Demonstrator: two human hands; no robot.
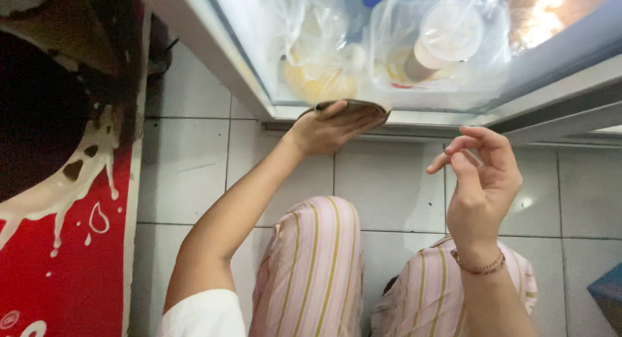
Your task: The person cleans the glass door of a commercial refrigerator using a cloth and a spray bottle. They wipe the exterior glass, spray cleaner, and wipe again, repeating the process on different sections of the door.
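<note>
Presently, left hand [330, 126] presses a brown cloth [363, 107] flat against the freezer lid [453, 84], grip clamped on it. Right hand [483, 181] hovers at four o'clock, fingers loosely curled, empty.

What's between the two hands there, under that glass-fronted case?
Nothing. In the head view, only bare white floor tiles show between the left hand, pressing a flat brown thing, and the empty right hand.

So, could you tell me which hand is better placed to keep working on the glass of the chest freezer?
Probably the left hand: it lies flat on a brownish cloth pressed at the lower edge of the freezer glass. The right hand is empty, fingers curled, held off the freezer over the tiled floor.
</note>
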